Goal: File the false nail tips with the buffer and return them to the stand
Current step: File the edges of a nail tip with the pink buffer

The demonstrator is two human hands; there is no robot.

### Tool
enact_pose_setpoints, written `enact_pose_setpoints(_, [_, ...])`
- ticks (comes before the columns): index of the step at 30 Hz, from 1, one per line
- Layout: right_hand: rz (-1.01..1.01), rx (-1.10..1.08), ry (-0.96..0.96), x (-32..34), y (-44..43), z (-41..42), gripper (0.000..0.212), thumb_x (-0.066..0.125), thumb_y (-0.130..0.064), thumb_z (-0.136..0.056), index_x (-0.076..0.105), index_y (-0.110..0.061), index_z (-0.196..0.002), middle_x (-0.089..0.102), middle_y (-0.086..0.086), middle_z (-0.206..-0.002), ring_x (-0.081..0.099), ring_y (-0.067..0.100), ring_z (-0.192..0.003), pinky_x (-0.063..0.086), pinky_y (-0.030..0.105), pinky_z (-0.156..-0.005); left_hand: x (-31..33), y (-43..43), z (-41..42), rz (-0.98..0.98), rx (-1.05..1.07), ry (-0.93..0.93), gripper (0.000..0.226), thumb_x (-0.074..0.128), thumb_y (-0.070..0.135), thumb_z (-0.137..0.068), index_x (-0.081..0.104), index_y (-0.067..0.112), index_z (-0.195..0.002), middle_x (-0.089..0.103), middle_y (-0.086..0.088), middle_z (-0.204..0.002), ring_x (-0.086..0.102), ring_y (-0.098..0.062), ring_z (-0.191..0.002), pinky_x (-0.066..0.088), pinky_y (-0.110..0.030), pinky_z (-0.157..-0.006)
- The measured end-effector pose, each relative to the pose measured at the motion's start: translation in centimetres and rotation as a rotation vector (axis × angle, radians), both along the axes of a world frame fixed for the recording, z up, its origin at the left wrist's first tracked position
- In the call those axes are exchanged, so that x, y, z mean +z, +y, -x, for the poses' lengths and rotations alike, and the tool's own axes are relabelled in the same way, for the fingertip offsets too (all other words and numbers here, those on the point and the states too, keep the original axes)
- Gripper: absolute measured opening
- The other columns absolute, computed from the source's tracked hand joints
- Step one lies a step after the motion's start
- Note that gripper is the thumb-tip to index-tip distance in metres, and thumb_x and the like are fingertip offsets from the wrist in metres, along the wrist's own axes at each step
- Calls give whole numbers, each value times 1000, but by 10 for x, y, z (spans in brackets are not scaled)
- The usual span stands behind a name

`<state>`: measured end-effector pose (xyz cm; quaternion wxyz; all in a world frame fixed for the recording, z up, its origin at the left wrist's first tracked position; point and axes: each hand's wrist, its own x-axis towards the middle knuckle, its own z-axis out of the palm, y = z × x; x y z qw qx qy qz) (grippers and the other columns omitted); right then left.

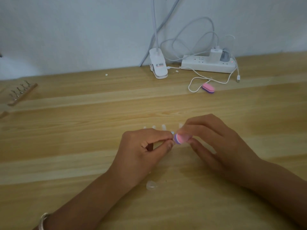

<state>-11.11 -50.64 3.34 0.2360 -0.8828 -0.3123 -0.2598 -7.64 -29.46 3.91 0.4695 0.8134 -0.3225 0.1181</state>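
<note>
We see left hand (144,151) pinching small nail tip (172,133) between thumb and fingertips. Right hand (214,140) grips pink-purple buffer (180,138), its end against tip, we think; view blurred there.

Risks, as we judge:
- tip tiny, so hard stroke flicks it out of pinch
- forearms sweep away clear tip (151,185) lying near, between wrists

Just beyond hands on table (66,146): row of tips (163,127). Far left, well apart: stand (21,93), so we expect long carry.

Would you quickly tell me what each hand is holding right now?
Left hand: closed, pinching a false nail tip.
Right hand: closed, holding the pink and purple buffer.
</note>
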Motion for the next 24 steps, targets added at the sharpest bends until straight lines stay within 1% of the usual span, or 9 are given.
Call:
enact_pose_setpoints(4, [52, 18, -19, -2, 7, 6, 32, 59, 7, -89, 72, -7, -113, 64, 8, -113, 62, 25, -97, 50, 35, -79, 0, -1, 0, -26, -33, -21, 12, 72, 21, -83, 79, 20, -93, 59, 19, -59, 45, -2, -46, 35, -13, -48])
enact_pose_setpoints(8, [28, -19, 14, 2, -5, -2, 29, 58, 10, -88, 71, -3, -110, 65, 10, -111, 63, 27, -98, 50, 36, -84, -2, 0, -3, -20, -15, 20, 13, 69, 13, -82, 79, 17, -89, 60, 9, -62, 50, -8, -52, 43, -21, -55])
enact_pose_setpoints(10, [16, -12, 9, 3, -1, -2, 29, 58, 11, -89, 72, -3, -110, 65, 10, -111, 63, 26, -99, 50, 33, -86, -2, 1, -3, 6, -38, 62, 14, 69, 12, -83, 79, 17, -91, 62, 4, -65, 50, -5, -51, 40, -16, -51])
enact_pose_setpoints(12, [15, 2, 5, 0, 4, 1, 28, 60, 9, -90, 72, -4, -112, 65, 9, -112, 62, 24, -99, 49, 30, -87, -2, 1, -3, 31, -60, 102, 15, 71, 8, -83, 79, 17, -93, 62, 8, -67, 49, 1, -49, 35, -8, -47])
enact_pose_setpoints(16, [7, -27, 11, 5, 4, 0, 26, 59, 8, -91, 72, -4, -110, 65, 9, -111, 62, 25, -97, 49, 30, -86, -3, 1, -4, 64, -61, 159, 15, 72, 3, -84, 78, 14, -91, 64, 14, -71, 51, 4, -48, 33, -3, -45])
enact_pose_setpoints(19, [-70, 30, 98, 3, 15, 5, 29, 59, -2, -95, 72, -22, -111, 66, -6, -111, 63, 13, -100, 49, 22, -88, -3, 1, -4, 89, -95, 195, 12, 74, 13, -82, 78, 12, -92, 64, 15, -72, 53, 4, -50, 34, -2, -45])
enact_pose_setpoints(21, [-97, 89, 152, 3, 21, 7, 27, 58, -14, -96, 68, -36, -108, 62, -23, -108, 60, -4, -102, 47, 14, -89, -3, 3, -4, 119, -109, 226, 13, 72, 10, -82, 78, 12, -93, 66, 13, -74, 55, 4, -49, 36, -5, -42])
enact_pose_setpoints(22, [-77, 100, 160, 3, 20, 6, 26, 58, -15, -96, 70, -35, -107, 61, -25, -108, 59, -5, -102, 47, 14, -90, -3, 3, -4, 130, -104, 245, 13, 72, 7, -83, 78, 14, -93, 67, 10, -75, 54, 3, -45, 37, -9, -39])
enact_pose_setpoints(24, [-10, 21, 100, 5, 11, 3, 25, 56, -7, -97, 74, -19, -109, 66, -7, -112, 62, 11, -102, 50, 25, -89, -4, 4, -5, 131, -70, 265, 15, 70, 5, -85, 78, 17, -90, 68, 4, -78, 51, -2, -38, 35, -13, -33])
